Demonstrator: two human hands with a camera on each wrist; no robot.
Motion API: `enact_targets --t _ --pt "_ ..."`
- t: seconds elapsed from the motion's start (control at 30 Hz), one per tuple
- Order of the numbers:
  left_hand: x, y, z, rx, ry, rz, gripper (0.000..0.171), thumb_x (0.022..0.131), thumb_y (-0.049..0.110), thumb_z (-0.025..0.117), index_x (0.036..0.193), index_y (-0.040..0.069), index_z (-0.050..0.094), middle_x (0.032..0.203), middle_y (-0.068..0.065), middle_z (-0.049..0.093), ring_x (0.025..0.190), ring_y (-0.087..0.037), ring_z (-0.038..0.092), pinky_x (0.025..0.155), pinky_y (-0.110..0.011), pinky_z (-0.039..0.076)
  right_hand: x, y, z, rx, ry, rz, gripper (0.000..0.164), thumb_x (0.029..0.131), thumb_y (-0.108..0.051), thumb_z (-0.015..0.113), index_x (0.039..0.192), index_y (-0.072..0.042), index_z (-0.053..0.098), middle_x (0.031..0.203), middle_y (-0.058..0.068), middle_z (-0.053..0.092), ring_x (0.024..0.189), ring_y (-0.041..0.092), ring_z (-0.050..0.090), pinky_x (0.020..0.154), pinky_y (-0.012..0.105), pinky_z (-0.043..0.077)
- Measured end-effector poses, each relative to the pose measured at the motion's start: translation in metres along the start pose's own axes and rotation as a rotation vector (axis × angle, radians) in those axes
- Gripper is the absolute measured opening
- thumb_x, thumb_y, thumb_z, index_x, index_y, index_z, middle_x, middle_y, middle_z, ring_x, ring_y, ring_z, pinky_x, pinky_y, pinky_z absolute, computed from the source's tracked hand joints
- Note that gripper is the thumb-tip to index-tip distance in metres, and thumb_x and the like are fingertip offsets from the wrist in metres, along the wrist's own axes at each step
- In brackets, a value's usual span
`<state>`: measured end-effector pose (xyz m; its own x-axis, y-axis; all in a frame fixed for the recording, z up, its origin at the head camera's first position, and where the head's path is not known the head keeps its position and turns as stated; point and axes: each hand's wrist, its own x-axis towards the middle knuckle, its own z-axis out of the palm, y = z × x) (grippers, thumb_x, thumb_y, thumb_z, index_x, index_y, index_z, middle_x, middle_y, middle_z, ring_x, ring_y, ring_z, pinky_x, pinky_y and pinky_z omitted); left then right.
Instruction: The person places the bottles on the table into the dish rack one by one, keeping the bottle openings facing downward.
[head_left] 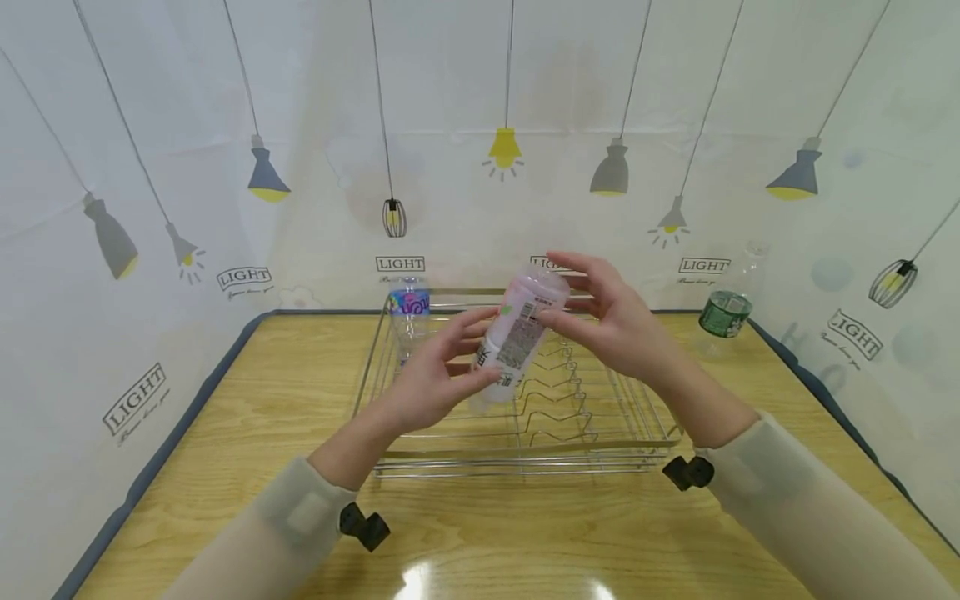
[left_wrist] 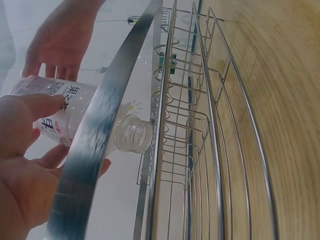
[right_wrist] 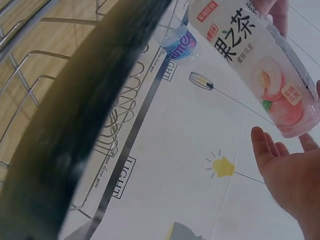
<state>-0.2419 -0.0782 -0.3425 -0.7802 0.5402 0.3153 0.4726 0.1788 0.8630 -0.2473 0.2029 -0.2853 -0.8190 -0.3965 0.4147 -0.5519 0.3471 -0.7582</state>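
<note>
A clear plastic drink bottle with a pink and white peach label is tilted over the rack, its base up to the right. Its bare threaded neck points down, with no cap on it. My left hand grips the lower part, thumb in front and fingers behind. Beside the base is my right hand, its fingers spread and loosely bent, the thumb at the label's edge. Below both hands stands a metal wire dish rack.
A clear bottle with a blue label stands at the rack's back left corner. Another, with a green label, stands on the wooden table at the back right. A lamp-printed cloth hangs behind and at both sides.
</note>
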Motion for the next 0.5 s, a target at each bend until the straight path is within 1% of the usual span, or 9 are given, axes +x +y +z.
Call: enact_targets --t 0.07,0.17,0.27,0.37,0.43,0.5 --pt "0.000 0.000 -0.001 -0.024 0.023 -0.008 0.078 0.105 0.008 0.074 0.171 0.027 0.036 0.164 -0.017 0.054 0.146 -0.043 0.059 0.113 -0.060 0.057 0.000 0.001 0.001 0.047 -0.004 0.044 0.071 0.106 -0.010 0.073 0.168 -0.012 0.037 0.168 0.011 0.044 0.147 0.034 0.056 0.115 0.038 0.056" --pt "0.001 0.000 -0.004 -0.054 0.060 -0.034 0.081 0.105 0.009 0.074 0.172 0.028 0.033 0.163 -0.018 0.053 0.144 -0.044 0.060 0.112 -0.060 0.057 -0.001 0.003 0.002 0.103 -0.021 0.095 0.070 0.107 -0.011 0.072 0.167 -0.011 0.036 0.170 0.012 0.043 0.149 0.039 0.056 0.111 0.037 0.059" --pt "0.001 0.000 -0.005 -0.088 0.084 -0.058 0.084 0.105 0.009 0.075 0.173 0.029 0.030 0.162 -0.018 0.053 0.142 -0.044 0.061 0.112 -0.059 0.057 -0.002 0.005 0.005 0.104 -0.048 0.125 0.066 0.108 -0.013 0.071 0.165 -0.010 0.038 0.170 0.014 0.043 0.150 0.041 0.055 0.113 0.041 0.059" --pt "0.001 0.000 -0.005 -0.116 0.086 -0.076 0.087 0.105 0.009 0.075 0.174 0.031 0.027 0.162 -0.017 0.051 0.143 -0.043 0.061 0.113 -0.058 0.057 -0.002 0.008 0.010 0.089 -0.075 0.135 0.064 0.108 -0.015 0.072 0.163 -0.011 0.040 0.170 0.013 0.044 0.151 0.041 0.055 0.114 0.047 0.058" --pt "0.000 0.000 -0.005 -0.128 0.084 -0.086 0.088 0.105 0.009 0.075 0.174 0.032 0.025 0.163 -0.017 0.050 0.143 -0.043 0.061 0.113 -0.056 0.057 -0.002 0.010 0.014 0.088 -0.089 0.135 0.063 0.108 -0.015 0.072 0.162 -0.013 0.041 0.171 0.012 0.042 0.151 0.041 0.055 0.113 0.048 0.058" --pt "0.000 0.001 -0.004 -0.134 0.081 -0.092 0.089 0.105 0.010 0.075 0.174 0.033 0.024 0.163 -0.017 0.050 0.144 -0.043 0.061 0.113 -0.056 0.057 -0.002 0.011 0.018 0.091 -0.098 0.128 0.063 0.108 -0.015 0.072 0.162 -0.013 0.040 0.170 0.013 0.043 0.149 0.042 0.057 0.111 0.046 0.060"
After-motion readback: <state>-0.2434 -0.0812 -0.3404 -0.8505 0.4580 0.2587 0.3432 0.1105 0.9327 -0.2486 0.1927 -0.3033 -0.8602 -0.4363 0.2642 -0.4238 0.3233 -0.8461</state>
